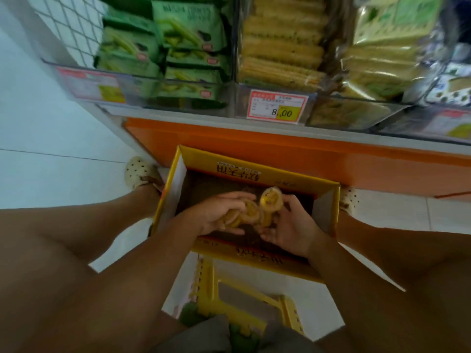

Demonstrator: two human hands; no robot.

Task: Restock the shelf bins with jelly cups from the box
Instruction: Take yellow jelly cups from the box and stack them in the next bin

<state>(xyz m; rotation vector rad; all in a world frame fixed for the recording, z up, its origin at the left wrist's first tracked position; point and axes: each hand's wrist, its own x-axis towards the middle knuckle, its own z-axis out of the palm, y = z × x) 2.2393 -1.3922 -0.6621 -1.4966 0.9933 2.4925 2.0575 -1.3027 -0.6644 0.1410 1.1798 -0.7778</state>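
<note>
A: Step in hand?
B: Pick-up, by the look of it. Reaching down inside the box (257,171) with both hands, gathering jelly cups (244,214) off its dark floor.
A: Hand states?
B: Left hand (216,212) curled over a bunch of yellow ones, gripping them. Right hand (290,226) palm-up, cupped round one near-upright cup (270,201). Too blurry for a count.
A: Position of the cups?
B: Mid-box, between the two hands, touching both. Hardly anything else visible on the box floor, so probably near the last batch, but near wall of the box hidden by the arms.
A: Next move?
B: Presumably lifting the load clear over the far rim of the box, then up to the shelf bins (137,90) above and beyond the box. Calls for a firm two-handed hold, with some risk of dropping loose ones.
A: Which bin?
B: Cannot tell. Seeing only green wafer packs (188,26) and biscuit packs (280,49) in those above the box.
</note>
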